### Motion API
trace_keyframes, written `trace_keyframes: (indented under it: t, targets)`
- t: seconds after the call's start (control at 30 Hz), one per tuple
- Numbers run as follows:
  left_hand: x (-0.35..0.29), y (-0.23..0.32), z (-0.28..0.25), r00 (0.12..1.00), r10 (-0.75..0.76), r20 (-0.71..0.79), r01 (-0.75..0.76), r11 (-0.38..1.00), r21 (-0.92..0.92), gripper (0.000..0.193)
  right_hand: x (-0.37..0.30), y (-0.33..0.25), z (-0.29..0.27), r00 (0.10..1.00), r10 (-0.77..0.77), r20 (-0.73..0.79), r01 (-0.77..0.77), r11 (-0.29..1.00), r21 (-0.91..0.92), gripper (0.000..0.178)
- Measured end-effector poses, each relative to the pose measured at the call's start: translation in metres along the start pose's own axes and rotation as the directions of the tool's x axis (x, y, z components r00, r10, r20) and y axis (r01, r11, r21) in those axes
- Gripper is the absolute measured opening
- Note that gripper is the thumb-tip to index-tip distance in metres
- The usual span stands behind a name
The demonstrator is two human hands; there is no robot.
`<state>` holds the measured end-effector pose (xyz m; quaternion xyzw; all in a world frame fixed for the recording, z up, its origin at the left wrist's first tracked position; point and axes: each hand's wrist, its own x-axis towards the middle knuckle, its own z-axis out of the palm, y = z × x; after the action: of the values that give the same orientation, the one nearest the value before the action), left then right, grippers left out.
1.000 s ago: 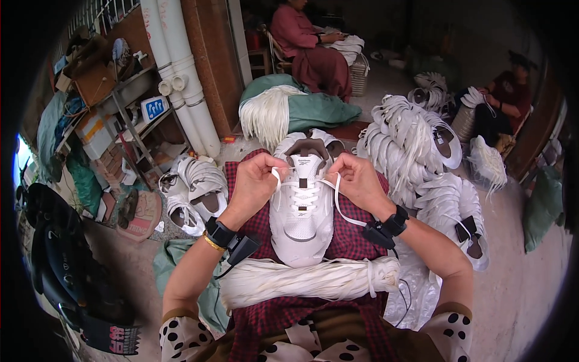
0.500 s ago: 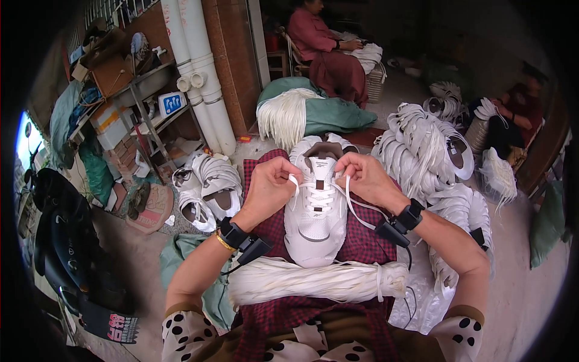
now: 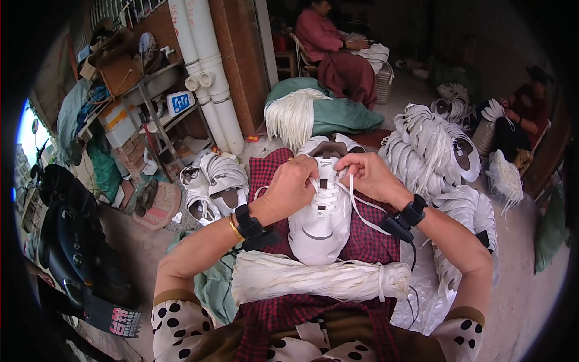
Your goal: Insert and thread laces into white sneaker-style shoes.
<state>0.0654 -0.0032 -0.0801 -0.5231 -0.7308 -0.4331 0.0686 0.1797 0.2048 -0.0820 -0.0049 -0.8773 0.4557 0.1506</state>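
Head view, fingers (image 3: pixel 348 163) at white shoe (image 3: pixel 319 232), dark tongue logo (image 3: pixel 326 163)

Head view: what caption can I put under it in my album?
Left hand and right hand at the laces of a white shoe, a white bundle nearby.

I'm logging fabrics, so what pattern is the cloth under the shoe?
The cloth is checked, red and dark, clearest in the head view.

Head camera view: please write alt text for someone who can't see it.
A left hand and right hand handle the laces of a white shoe on checked cloth. A tied bundle of white cords lies nearer the wearer, with shoe piles either side.
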Motion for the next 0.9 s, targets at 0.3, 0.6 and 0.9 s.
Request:
trace_keyframes:
  t: [0.3, 0.6, 0.9]
  targets:
    - [0.050, 0.002, -0.042, 0.814, 0.236, 0.531, -0.368, 0.916, 0.158, 0.027, 0.029, -0.026, -0.035, 0.819, -0.392, 0.420, 0.561, 0.701, -0.440, 0.025]
    - [0.070, 0.003, -0.053, 0.547, 0.251, 0.799, -0.603, 0.780, 0.167, 0.024, 0.029, -0.026, -0.037, 0.771, -0.285, 0.570, 0.591, 0.655, -0.471, 0.018]
    - [0.095, 0.014, -0.032, 0.523, -0.243, 0.817, -0.249, 0.873, 0.419, 0.030, 0.051, -0.058, -0.021, 0.821, 0.169, 0.545, 0.215, 0.794, -0.569, 0.030]
